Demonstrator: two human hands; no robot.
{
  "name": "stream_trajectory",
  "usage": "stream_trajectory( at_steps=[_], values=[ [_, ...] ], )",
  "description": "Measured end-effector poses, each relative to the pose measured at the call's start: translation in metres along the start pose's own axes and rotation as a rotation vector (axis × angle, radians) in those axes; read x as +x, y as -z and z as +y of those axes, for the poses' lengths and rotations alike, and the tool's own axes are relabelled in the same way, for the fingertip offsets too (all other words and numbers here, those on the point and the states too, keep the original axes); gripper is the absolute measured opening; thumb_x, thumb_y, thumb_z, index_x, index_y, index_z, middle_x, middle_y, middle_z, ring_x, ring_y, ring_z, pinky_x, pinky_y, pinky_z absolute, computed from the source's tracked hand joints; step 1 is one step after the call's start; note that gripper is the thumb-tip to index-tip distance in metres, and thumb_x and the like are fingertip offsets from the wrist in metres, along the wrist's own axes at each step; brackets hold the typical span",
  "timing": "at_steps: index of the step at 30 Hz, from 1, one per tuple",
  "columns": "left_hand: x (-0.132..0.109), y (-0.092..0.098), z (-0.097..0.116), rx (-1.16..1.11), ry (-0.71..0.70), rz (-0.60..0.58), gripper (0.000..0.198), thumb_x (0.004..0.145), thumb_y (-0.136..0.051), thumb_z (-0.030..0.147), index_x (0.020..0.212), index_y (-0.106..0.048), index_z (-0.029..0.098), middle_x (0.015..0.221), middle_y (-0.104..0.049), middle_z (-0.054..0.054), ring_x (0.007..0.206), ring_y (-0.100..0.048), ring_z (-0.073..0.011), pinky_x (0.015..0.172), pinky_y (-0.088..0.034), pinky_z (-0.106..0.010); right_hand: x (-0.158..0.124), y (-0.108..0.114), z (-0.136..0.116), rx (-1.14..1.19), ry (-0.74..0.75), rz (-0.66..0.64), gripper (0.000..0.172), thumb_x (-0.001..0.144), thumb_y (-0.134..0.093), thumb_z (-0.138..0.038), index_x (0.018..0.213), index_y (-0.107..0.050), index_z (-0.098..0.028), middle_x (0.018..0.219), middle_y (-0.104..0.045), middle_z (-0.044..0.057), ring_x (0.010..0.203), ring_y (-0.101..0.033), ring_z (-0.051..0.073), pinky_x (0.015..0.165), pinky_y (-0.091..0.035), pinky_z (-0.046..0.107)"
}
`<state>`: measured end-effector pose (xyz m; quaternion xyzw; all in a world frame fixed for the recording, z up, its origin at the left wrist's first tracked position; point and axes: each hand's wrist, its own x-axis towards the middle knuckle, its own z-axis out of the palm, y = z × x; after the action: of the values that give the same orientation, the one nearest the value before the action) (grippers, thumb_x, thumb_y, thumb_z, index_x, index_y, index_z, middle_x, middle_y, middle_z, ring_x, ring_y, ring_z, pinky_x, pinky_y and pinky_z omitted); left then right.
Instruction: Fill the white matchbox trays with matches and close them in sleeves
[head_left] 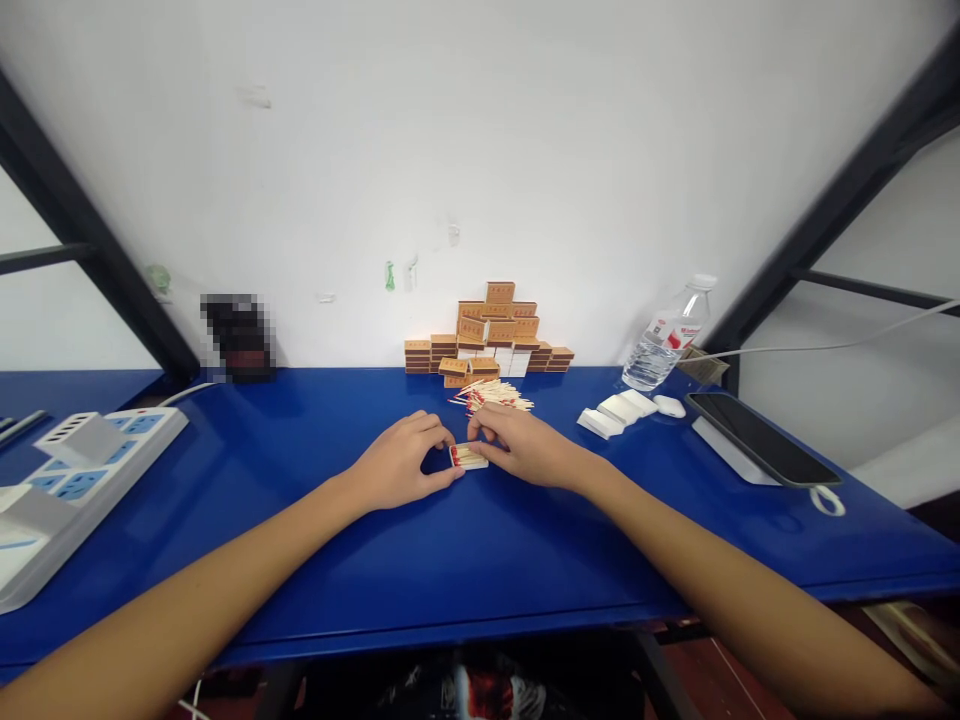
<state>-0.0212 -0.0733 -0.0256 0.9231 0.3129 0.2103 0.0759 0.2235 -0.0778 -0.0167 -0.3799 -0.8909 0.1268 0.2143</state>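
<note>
A small white tray [475, 466] of red-tipped matches [471, 456] lies on a blue desk [450, 580], its left end gripped by a person's left hand [409, 455]. The right hand [521, 442] curls over its right end, any pinched match hidden. A careless knuckle could scatter the loose pile [501, 393] behind it; labels on the matchboxes [500, 330] beyond are unreadable.

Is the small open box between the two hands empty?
No, matches with red heads lie inside the small box, between the left hand and the right hand.
</note>
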Motion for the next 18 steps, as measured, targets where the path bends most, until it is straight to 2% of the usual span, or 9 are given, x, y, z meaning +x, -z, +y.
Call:
stream_trajectory(
  at_steps=[2,4,11,14,18],
  values=[
    [0.0,0.0,0.0,-0.008,-0.007,0.004,0.025,0.093,-0.069,0.042,0.103,-0.066,0.02,0.098,-0.066,-0.005,0.094,-0.059,-0.0236,0.085,-0.05,-0.038,0.001,0.005,0.002,-0.006,0.008,0.007,0.006,0.097,-0.06,-0.023,0.095,-0.065,-0.02,0.086,-0.061,0.002,0.079,-0.054,0.016,0.071,-0.038,0.026],
    [0.0,0.001,0.0,-0.027,-0.008,0.017,0.023,0.092,-0.07,0.041,0.103,-0.067,0.021,0.097,-0.066,-0.004,0.093,-0.06,-0.023,0.085,-0.05,-0.038,0.002,0.017,0.015,-0.036,-0.053,0.065,0.011,0.096,-0.061,-0.025,0.09,-0.068,-0.019,0.085,-0.064,0.003,0.076,-0.055,0.016,0.07,-0.038,0.027],
    [0.001,0.006,0.005,-0.049,-0.003,0.088,0.019,0.092,-0.069,0.039,0.101,-0.068,0.022,0.093,-0.066,-0.003,0.089,-0.06,-0.0219,0.082,-0.05,-0.037,0.002,0.086,0.113,-0.163,-0.699,0.361,0.02,0.088,-0.067,-0.033,0.084,-0.075,-0.015,0.081,-0.073,0.007,0.071,-0.062,0.018,0.064,-0.04,0.028],
    [0.001,0.005,0.005,-0.053,0.01,0.059,0.02,0.091,-0.07,0.039,0.1,-0.069,0.022,0.095,-0.067,-0.004,0.091,-0.061,-0.0231,0.082,-0.05,-0.037,0.01,0.093,0.14,-0.137,-0.845,0.451,0.026,0.09,-0.065,-0.037,0.082,-0.074,-0.014,0.078,-0.072,0.007,0.07,-0.061,0.018,0.063,-0.04,0.028],
    [0.002,0.002,0.002,-0.06,0.05,0.062,0.023,0.092,-0.069,0.043,0.1,-0.069,0.022,0.099,-0.069,-0.005,0.093,-0.061,-0.0235,0.084,-0.051,-0.039,0.033,0.085,0.151,-0.075,-0.945,0.446,0.031,0.09,-0.067,-0.043,0.075,-0.071,-0.016,0.068,-0.068,0.007,0.068,-0.062,0.02,0.062,-0.041,0.029]
  ],
)
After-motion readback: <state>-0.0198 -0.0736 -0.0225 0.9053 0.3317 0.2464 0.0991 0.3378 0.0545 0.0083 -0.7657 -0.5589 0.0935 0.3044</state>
